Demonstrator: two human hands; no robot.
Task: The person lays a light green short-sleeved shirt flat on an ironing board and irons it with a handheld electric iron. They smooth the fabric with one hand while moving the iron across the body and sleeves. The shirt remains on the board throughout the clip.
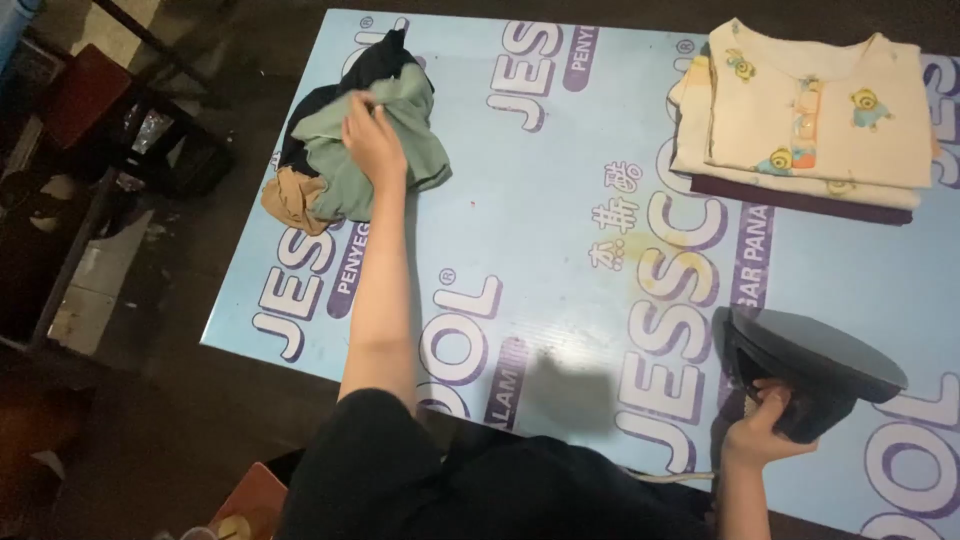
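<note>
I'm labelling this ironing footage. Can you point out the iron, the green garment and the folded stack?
iron [815, 360]: head view, on its dark body.
green garment [415, 140]: head view, on its crumpled cloth.
folded stack [830, 110]: head view, on the top cream shirt.

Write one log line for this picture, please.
left hand: grasping crumpled green cloth garment | right hand: holding dark iron
</note>
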